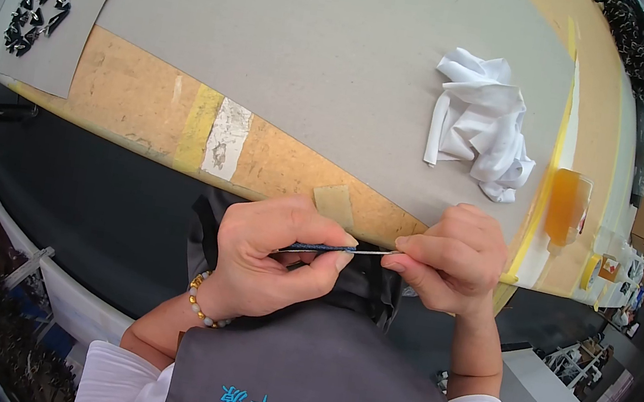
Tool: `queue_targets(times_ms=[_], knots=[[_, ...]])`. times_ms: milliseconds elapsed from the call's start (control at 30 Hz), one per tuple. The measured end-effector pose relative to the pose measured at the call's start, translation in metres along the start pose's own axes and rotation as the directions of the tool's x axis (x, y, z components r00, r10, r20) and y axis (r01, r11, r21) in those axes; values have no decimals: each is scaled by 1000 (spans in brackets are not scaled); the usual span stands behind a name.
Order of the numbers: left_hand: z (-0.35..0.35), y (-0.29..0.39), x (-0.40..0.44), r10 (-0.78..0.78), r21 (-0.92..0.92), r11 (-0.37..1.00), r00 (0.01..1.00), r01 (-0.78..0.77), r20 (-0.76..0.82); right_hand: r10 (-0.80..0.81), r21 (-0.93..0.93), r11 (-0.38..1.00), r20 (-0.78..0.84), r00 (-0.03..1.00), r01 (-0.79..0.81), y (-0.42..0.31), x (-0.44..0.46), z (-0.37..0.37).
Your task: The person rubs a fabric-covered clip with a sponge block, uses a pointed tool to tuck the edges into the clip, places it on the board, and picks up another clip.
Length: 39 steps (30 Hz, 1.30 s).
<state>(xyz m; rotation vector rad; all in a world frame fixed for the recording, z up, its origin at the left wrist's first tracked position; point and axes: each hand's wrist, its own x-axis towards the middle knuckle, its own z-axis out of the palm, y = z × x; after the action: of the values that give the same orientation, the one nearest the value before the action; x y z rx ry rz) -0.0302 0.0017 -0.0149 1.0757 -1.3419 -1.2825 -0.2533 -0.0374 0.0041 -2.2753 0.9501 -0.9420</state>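
Between my two hands, over the front edge of the table, runs a narrow dark blue strip (320,247) with a thin, light, metallic-looking piece (373,252) at its right end. My left hand (281,249) pinches the blue strip between thumb and forefinger. The right end of the thin piece lies in the pinch of my right hand (451,258). What joins the two parts is hidden by my left fingertips. A crumpled white cloth (484,121) lies on the grey board (319,51), beyond my right hand.
Several small black pieces (38,13) lie on a grey sheet at the far left. An orange-yellow container (567,207) and a tape roll (591,271) are at the right. A small beige square (334,204) rests at the table edge, close to my left hand.
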Motion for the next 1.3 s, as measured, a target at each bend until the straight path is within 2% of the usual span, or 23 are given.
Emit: queue_targets(times_ms=[333, 533, 933, 1033, 1067, 1167, 1300], knots=[[6, -1, 0, 50, 51, 998, 998, -48, -44, 55, 60, 996, 54, 997, -58, 0, 1, -4], [4, -2, 0, 87, 108, 990, 996, -86, -9, 109, 105, 988, 80, 991, -117, 0, 2, -6], [7, -5, 0, 127, 109, 987, 991, -121, -44, 199, 141, 967, 108, 974, -213, -6, 2, -5], [7, -6, 1, 178, 229, 959, 984, -169, -20, 163, 230, 948, 252, 954, -222, -22, 8, -9], [6, -6, 1, 162, 194, 969, 986, -151, -39, 182, 143, 965, 236, 955, -219, -27, 11, -9], [2, -6, 2, 126, 117, 986, 990, -118, -63, 380, 124, 910, 133, 915, -396, -24, 9, -17], [0, -5, 2, 99, 127, 987, 994, -93, -40, 346, 35, 936, 77, 935, -350, -23, 3, -13]])
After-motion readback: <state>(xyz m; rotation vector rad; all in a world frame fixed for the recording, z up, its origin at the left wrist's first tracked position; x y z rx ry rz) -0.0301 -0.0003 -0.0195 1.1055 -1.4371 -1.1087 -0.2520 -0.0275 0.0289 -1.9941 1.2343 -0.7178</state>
